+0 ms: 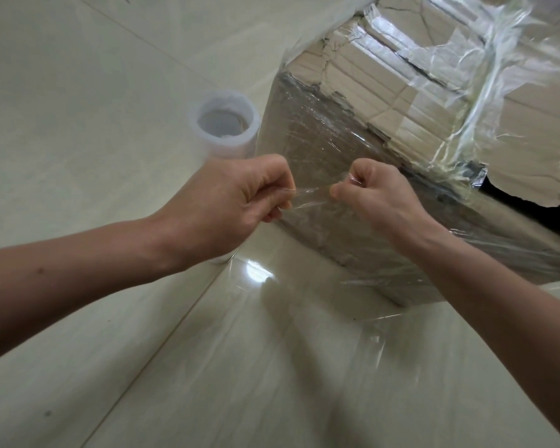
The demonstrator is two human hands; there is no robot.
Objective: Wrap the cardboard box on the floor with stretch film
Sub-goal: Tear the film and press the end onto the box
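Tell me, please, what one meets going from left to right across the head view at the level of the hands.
Left hand → stretch film pinched between both hands → right hand.

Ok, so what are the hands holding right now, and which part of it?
Both hold the stretch film: left hand and right hand each pinch its upper edge, close together, beside the cardboard box.

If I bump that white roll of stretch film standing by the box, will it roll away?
Probably not: the white roll of stretch film stands on its flat end on the tiled floor. Its hollow core suggests lightness, so it might tip, then roll.
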